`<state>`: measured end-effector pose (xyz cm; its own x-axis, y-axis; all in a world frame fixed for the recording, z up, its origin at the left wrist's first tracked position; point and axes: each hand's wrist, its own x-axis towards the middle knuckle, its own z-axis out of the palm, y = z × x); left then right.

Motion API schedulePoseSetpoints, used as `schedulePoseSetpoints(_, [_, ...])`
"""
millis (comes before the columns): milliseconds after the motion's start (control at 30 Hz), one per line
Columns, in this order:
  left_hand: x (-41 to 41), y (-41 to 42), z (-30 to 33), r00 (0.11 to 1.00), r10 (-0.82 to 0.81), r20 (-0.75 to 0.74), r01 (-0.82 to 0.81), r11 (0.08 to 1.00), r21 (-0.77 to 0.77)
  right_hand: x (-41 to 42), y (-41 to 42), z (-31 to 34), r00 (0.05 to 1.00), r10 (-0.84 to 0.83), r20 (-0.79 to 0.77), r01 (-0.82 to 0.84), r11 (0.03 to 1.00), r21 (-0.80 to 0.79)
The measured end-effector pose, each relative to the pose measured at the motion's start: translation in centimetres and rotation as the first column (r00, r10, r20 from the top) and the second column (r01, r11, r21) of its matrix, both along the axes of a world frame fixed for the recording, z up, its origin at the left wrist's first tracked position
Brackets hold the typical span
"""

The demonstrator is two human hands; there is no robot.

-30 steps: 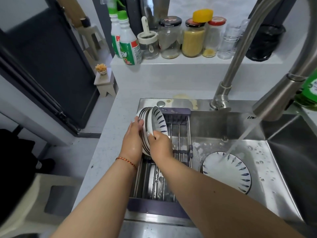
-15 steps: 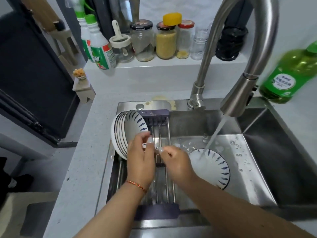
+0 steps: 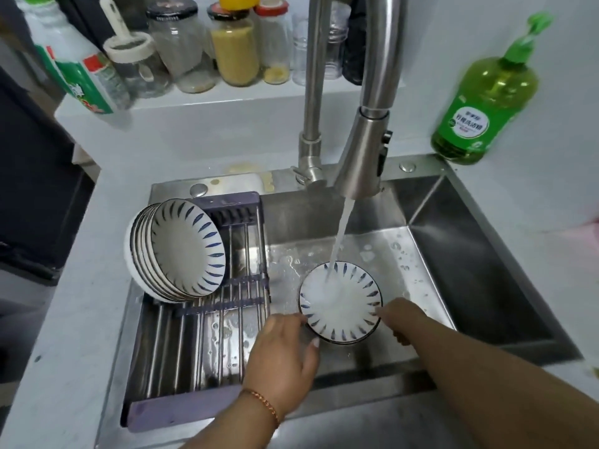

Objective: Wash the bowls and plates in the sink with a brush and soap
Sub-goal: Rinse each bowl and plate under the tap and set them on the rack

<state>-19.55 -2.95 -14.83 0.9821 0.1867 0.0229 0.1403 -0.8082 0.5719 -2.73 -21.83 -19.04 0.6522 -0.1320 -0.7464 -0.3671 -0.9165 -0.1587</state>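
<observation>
A: What is seen, from the largest thing down?

B: A steel sink [image 3: 479, 286] is set into a pale counter [image 3: 64, 319]. A tall curved tap [image 3: 366, 124] is mounted at its back edge, and water [image 3: 338, 241] is being poured from the spray head in a slanted stream.

A: And across the left part of the basin?

B: A drying rack [image 3: 201, 351] of metal bars with purple end pieces is laid there. A stack of plates [image 3: 176, 254], white with blue dashes round the rims, is stood on edge at its far end, leaned toward the left.

A: Where is the dish being washed?

B: A single plate [image 3: 340, 303] of the same pattern is found in the basin, right of the rack, and the stream is received near its far rim.

A: How are the hands placed?

B: The left hand [image 3: 285, 351], with a thin bracelet at the wrist, is held at the plate's near-left edge, fingers loosely spread and nothing gripped. The right hand [image 3: 400, 315] is brought to the right rim; its fingers are blurred, so whether the rim is pinched cannot be told.

A: Anything smaller?

B: A green soap bottle [image 3: 483, 105] is stood on the counter at the sink's back right corner. Jars [image 3: 233, 43] and a white cleaner bottle [image 3: 81, 76] are lined on a ledge behind.
</observation>
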Motion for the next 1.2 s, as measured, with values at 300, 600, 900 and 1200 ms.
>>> schedulePoseSetpoints(300, [-0.1,-0.2,0.0,0.995,-0.037,0.093,0.025,0.992,0.126,0.5,1.4,-0.3,0.922,0.372,-0.109,-0.384,0.915,-0.126])
schedulePoseSetpoints(600, [-0.1,-0.5,0.3,0.995,-0.015,0.096,-0.001,0.986,0.167,0.3,1.5,-1.9,0.914,0.342,0.217,-0.299,0.931,-0.209])
schedulePoseSetpoints(900, [0.0,-0.5,0.2,0.993,0.008,0.117,-0.028,0.984,0.174,-2.3,4.3,-2.1,-0.012,0.995,0.099,-0.979,0.009,-0.202])
schedulePoseSetpoints(1200, [0.0,-0.5,0.3,0.996,0.01,0.088,-0.023,0.988,0.153,0.3,3.4,-2.2,0.399,0.813,0.424,-0.864,0.488,-0.122])
